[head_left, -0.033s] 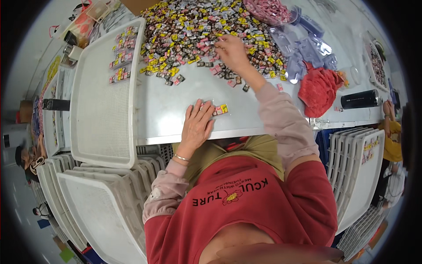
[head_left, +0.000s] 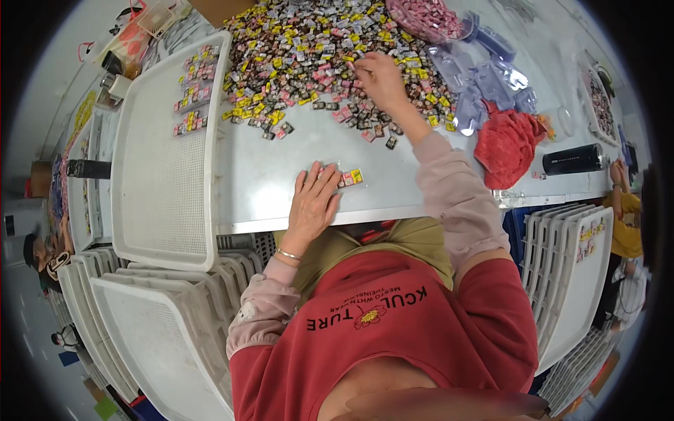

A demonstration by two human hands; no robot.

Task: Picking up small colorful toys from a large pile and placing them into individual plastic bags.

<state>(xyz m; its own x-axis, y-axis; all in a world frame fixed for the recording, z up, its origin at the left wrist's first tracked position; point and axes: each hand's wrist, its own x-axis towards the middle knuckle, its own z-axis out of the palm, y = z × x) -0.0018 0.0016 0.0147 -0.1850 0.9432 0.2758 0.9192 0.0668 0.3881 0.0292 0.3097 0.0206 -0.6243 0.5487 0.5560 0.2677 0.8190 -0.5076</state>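
Note:
My left hand lies on the table near its front edge, fingers stretched out over a short row of small coloured blocks. The yellow end of this row sticks out to the right of my fingers; the rest is covered. My right hand reaches over a large heap of loose small blocks in yellow, black, pink and white. Its fingers are bent and pinched together at the heap's surface. A pink piece shows at the fingertips, but whether it is held is unclear.
To the left, a white mesh tray holds several finished-looking rows. Clear plastic trays, a red cloth and a black bottle lie on the right. White trays stand stacked below the table; other people are at both sides.
My right hand has shifted slightly to the right over the heap. My left hand stays on the row of blocks.

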